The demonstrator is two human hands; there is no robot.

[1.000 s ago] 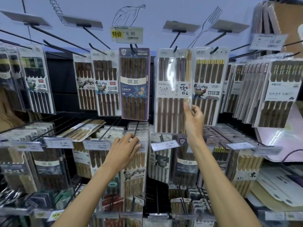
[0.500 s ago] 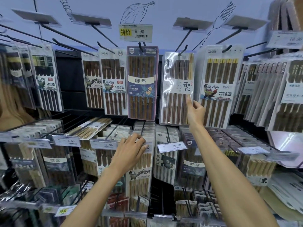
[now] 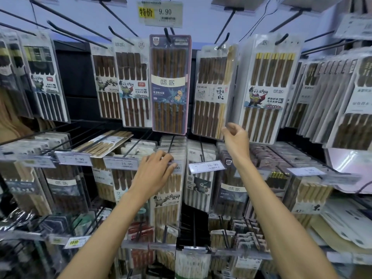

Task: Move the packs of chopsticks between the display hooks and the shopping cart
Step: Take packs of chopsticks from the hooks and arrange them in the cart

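Note:
Packs of chopsticks hang on black display hooks in rows. My right hand [image 3: 234, 135] hovers just under the lower right corner of a clear pack of dark chopsticks [image 3: 211, 93] on the top row. Its fingers are loosely curled and hold nothing. My left hand [image 3: 159, 172] rests on the top of a light-wood pack [image 3: 168, 200] in the middle row, with its fingers lying over that hook's price label. A purple-framed pack [image 3: 170, 85] hangs between the two hands' heights, at centre. The shopping cart is out of view.
A white pack with yellow-tipped chopsticks [image 3: 265, 89] hangs right of the clear pack. Bare hook rods [image 3: 120, 35] jut forward at upper left. Price tags [image 3: 206, 167] stick out along the middle row. Denser stacks of packs [image 3: 342, 101] crowd the right side.
My right hand has let go of the clear pack's right edge and dropped below its lower corner. The view has moved closer to the display. My left hand stays on the middle-row pack.

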